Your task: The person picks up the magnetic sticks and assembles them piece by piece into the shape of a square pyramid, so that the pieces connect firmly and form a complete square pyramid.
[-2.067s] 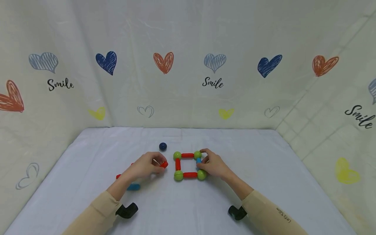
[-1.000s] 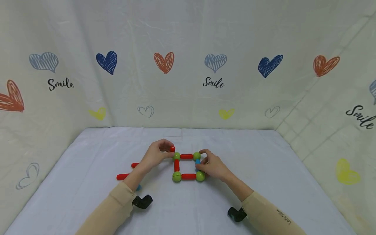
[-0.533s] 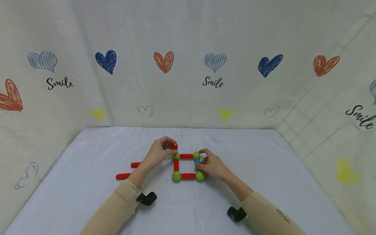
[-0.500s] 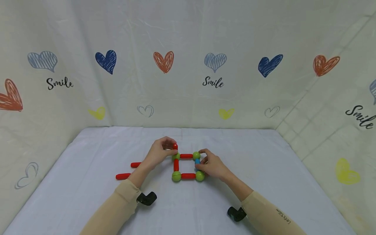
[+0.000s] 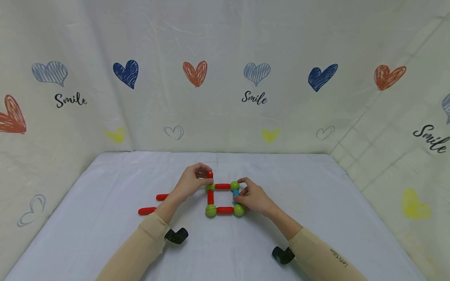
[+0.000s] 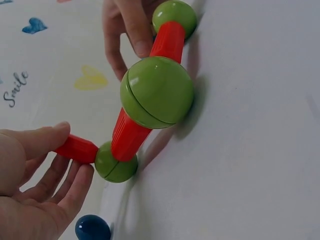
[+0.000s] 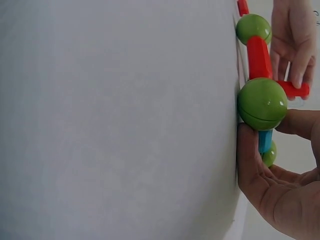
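Note:
A square of green balls joined by red sticks and one blue stick [image 5: 236, 193] lies flat on the table. My left hand [image 5: 188, 183] pinches a red stick [image 6: 77, 148] between thumb and fingers. Its lower end meets the green ball [image 6: 116, 162] at the square's back left corner, and the stick stands up from it. On the right side, my right hand [image 5: 258, 199] grips the frame around the blue stick, its thumb and fingers near the front right green ball [image 7: 263, 104] and the back right one [image 5: 235, 185].
Two loose red sticks [image 5: 147, 211] lie left of the square, partly covered by my left forearm. A dark blue ball [image 6: 93, 229] rests behind my left hand, hidden in the head view. Patterned cloth [image 5: 225, 117] hangs behind the white table [image 5: 316, 187].
My left hand has carried the red stick right and back onto the corner ball, then held still. The square has shifted slightly left. My right hand keeps its hold.

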`<state>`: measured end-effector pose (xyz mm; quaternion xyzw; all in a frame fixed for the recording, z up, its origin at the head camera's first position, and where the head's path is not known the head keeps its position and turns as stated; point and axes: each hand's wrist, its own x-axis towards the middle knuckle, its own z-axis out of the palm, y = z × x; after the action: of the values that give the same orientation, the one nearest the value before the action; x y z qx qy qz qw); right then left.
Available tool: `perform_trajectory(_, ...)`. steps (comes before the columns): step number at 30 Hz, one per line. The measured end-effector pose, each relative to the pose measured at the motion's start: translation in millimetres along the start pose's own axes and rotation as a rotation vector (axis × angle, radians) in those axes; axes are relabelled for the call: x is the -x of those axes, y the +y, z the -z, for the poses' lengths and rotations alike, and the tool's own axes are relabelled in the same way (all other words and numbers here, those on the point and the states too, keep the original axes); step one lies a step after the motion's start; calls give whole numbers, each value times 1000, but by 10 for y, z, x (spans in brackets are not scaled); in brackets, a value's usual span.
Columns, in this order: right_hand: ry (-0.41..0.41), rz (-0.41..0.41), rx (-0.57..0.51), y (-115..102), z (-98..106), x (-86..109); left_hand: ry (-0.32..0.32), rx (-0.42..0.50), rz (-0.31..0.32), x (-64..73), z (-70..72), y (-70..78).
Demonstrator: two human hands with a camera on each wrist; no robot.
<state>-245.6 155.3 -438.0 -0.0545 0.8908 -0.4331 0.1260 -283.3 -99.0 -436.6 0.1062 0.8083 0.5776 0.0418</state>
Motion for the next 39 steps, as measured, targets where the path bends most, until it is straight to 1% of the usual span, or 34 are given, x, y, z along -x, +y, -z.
perform_trajectory(4, -4, -5, 1, -8, -1, 1, 2, 6, -1, 9, 11, 2)
perform_trajectory(8, -1, -5, -2, -9, 2, 5, 21, -6, -8, 38, 48, 15)
perform_trajectory(11, 1, -1, -1, -14, 6, 11, 29, -24, -11, 75, 108, 25)
perform_trajectory(19, -2, -9, 2, -15, 9, 14, 27, -39, -12, 191, 291, 49)
perform_trajectory(23, -5, -9, 12, -17, 10, 17, 33, -66, -7, 243, 389, 63)
perform_trajectory(26, -4, -6, 20, -15, 14, 16, 42, -94, 15, 273, 463, 54)
perform_trajectory(29, -1, -11, 23, -16, 13, 9, 34, -125, 35, 304, 539, 25)
perform_trajectory(35, -2, -14, 22, -14, 8, 1, 23, -153, 71, 375, 703, -51)
perform_trajectory(39, -11, 0, -4, -12, 9, 4, 5, -177, 105, 440, 828, -110)
